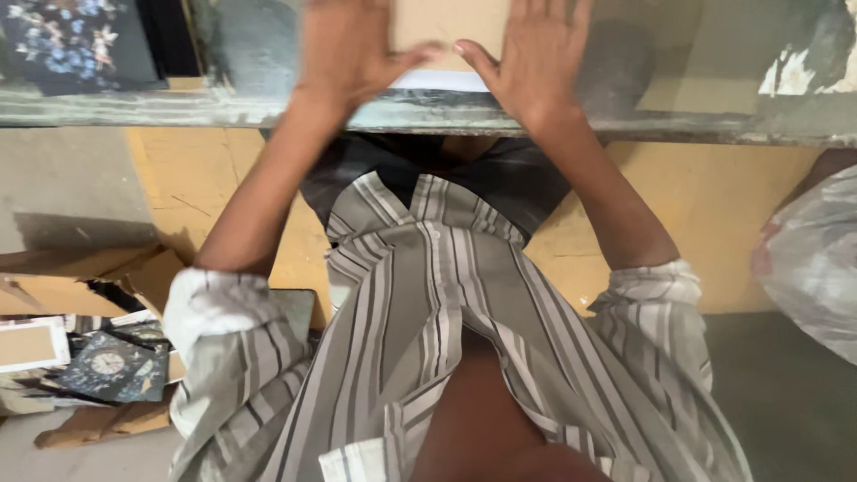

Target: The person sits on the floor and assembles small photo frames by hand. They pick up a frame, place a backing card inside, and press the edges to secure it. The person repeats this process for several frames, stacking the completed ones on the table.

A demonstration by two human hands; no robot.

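Brown board on worn table edge, left hand and right hand pressed flat, each grip spread wide

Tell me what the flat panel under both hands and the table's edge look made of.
Flat panel: probably cardboard or thin board, with a matte tan face and a white layer at its edge. Table edge: looks like glass, greenish, scuffed and see-through. Left hand and right hand press flat.
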